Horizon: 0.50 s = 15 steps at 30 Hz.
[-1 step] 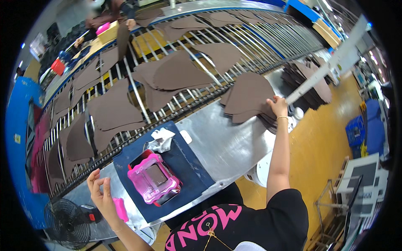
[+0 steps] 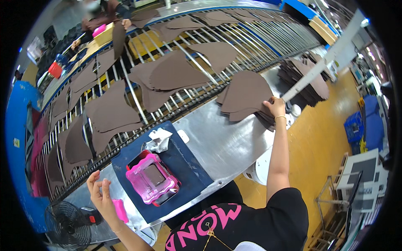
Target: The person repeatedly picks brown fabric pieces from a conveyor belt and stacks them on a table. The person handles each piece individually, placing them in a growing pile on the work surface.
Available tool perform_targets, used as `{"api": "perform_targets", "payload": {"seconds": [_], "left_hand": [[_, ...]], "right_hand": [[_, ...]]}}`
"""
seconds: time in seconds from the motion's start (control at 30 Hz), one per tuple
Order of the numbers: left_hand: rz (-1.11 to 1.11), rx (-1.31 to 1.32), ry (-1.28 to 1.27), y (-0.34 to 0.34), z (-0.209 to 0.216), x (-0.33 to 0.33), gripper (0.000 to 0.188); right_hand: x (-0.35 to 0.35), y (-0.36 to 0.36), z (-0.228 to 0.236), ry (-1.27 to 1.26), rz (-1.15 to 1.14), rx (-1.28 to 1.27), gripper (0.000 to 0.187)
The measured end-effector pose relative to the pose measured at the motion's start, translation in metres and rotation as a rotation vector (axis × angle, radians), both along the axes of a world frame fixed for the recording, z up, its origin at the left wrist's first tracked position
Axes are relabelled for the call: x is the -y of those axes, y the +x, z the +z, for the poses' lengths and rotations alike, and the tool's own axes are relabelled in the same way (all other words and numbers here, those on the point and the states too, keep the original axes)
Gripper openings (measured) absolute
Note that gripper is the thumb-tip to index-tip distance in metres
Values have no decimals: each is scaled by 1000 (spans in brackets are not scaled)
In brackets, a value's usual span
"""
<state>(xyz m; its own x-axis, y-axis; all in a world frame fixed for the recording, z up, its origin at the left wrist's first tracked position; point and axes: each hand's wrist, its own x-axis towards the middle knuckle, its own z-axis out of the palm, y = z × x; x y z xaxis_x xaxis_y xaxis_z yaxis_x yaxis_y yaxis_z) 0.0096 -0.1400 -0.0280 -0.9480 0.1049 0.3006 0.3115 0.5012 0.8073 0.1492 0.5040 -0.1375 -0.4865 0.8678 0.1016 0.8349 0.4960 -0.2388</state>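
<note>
My right hand point(image 2: 276, 108) reaches out to the right edge of a pile of flat brown cut pieces point(image 2: 249, 93) on the metal table. Its thumb and fingers close on the pile's edge; how many pieces they pinch is hidden. My left hand point(image 2: 100, 194) hovers at the left, palm partly turned up and fingers apart, with nothing in it. Close by it lies a pink object point(image 2: 120, 210). Between my arms, a pink-rimmed container point(image 2: 142, 178) with a dark brown pad inside stands on a dark blue mat point(image 2: 188, 171).
Beyond the table runs a roller conveyor point(image 2: 134, 90) carrying several brown pieces. Crumpled white material point(image 2: 159, 140) lies on the mat. A black fan point(image 2: 68, 226) stands lower left. A slanted white post point(image 2: 322, 62) rises beside another brown stack point(image 2: 303, 81). Across the conveyor, a person point(image 2: 104, 14) handles a brown piece.
The whole picture has shifted slightly. My right hand stays at the pile's edge and my left hand stays raised. Across the conveyor, the person's hands have moved a little.
</note>
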Motion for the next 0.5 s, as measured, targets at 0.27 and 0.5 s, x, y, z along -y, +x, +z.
{"api": "perform_targets", "payload": {"seconds": [0.27,0.5], "left_hand": [[26,11,69,16,3,-3,18],[39,13,94,19,-9,19,11]], "right_hand": [[3,-12,3,8,-127,97,64],[-50,27,-32,280,4,295,71]]}}
